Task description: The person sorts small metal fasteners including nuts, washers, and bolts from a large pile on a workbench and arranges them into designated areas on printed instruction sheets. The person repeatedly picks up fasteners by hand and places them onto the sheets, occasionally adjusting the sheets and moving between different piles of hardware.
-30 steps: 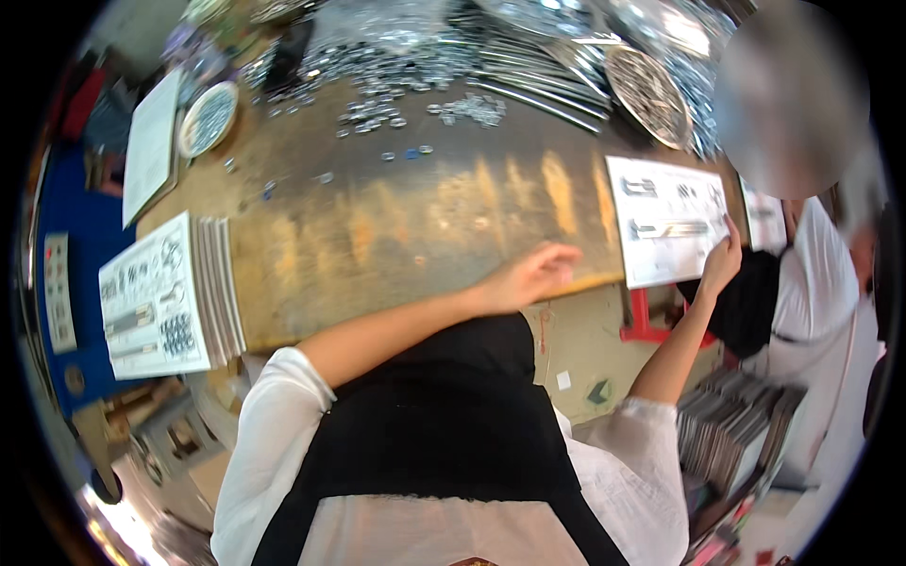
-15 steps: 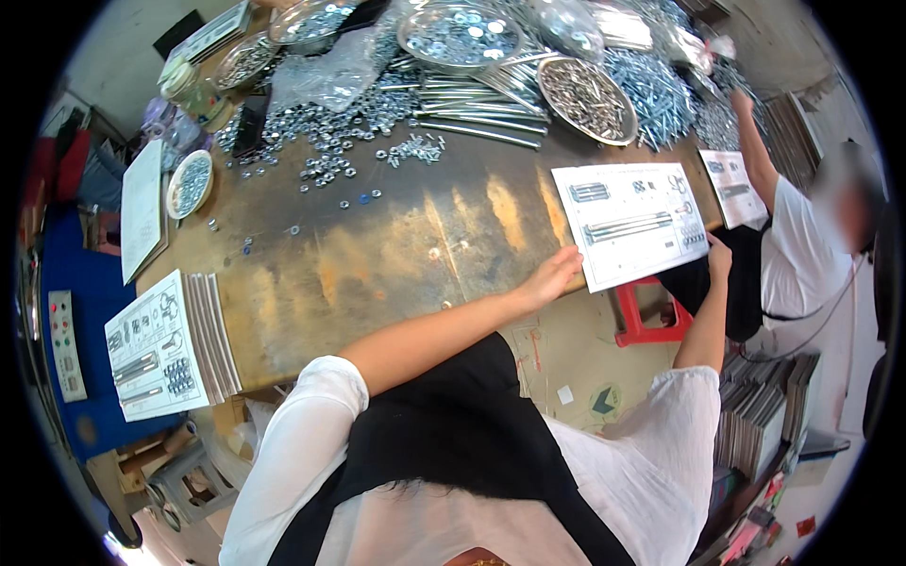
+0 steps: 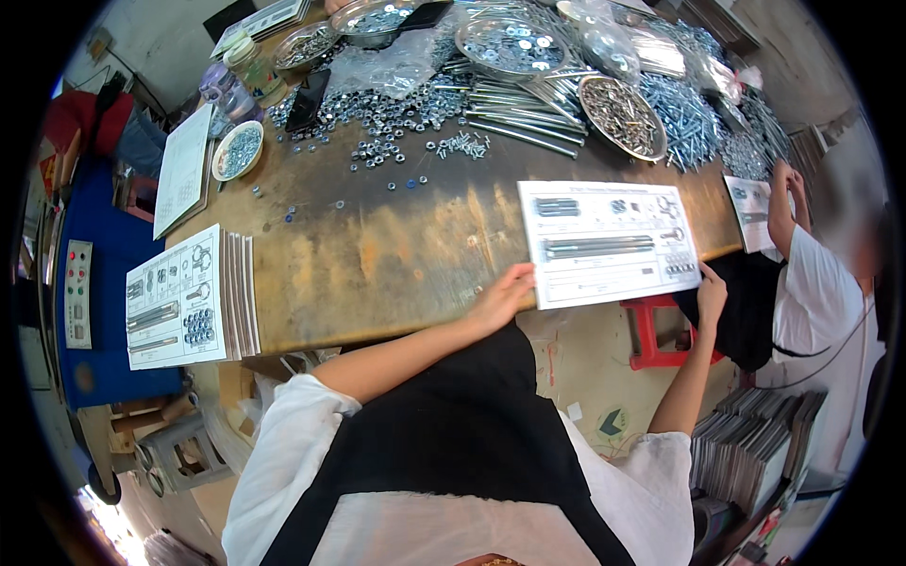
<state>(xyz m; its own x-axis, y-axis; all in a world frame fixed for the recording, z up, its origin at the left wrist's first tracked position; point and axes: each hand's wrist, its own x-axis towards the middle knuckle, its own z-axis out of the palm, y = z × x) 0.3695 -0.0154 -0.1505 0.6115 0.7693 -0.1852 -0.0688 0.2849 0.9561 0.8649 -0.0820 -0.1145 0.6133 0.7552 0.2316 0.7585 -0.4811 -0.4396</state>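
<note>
Between both hands I hold a white card bearing rows of rods, nuts, clamps and small parts; whether these are printed or real pieces is hard to tell. My left hand grips its lower left edge, fingers closed at the border. On the opposite side, my right hand pinches the lower right corner. The card is tilted toward me, partly above the table's front edge. Beyond it on the table lie long metal rods and a metal bowl of small fasteners.
A stack of similar cards stands at the table's left edge. Loose nuts, a bowl of washers and a heap of screws cover the worn table's back. A co-worker sits at right near a red stool.
The card has moved left across the table front and lies more level, with both hands still on it. My view has turned slightly. The co-worker's hands have drawn together.
</note>
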